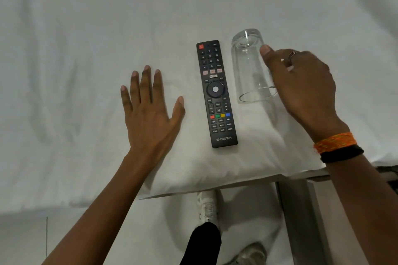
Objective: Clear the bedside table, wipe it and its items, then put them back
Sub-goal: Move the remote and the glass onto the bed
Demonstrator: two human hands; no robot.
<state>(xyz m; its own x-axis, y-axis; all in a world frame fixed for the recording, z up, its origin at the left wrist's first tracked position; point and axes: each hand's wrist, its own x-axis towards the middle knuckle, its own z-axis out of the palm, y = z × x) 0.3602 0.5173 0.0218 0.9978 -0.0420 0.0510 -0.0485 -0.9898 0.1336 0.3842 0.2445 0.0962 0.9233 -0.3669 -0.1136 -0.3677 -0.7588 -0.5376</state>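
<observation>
A view straight down onto a bed (86, 28) covered in a soft, faintly creased white sheet. A plump white pillow (247, 157) lies at its near edge, and the two task items rest on it side by side.

The remote (216, 94) is a long, slim black plastic bar, lying flat with its buttons facing up. It has a red power button at the far end, small rubbery number keys, a round dial with a white centre, a row of red, green, yellow and blue keys, and the word CROWN at the near end.

Just to its right is the glass (247, 64), a clear, smooth, straight-sided tumbler tipped over with its thick base pointing away and its open rim toward the viewer. It looks empty.

The left hand (148, 109) lies flat on the pillow left of the remote, palm down, fingers straight and spread, holding nothing. The right hand (305, 84) curls around the glass from the right, with the thumb (266, 49) on its upper side and the fingers mostly hidden behind it. It wears a ring (293, 53), and the wrist has a woven orange band (335, 142) and a black band (342, 154).

Below the bed edge, a white shoe (206, 206) shows.
</observation>
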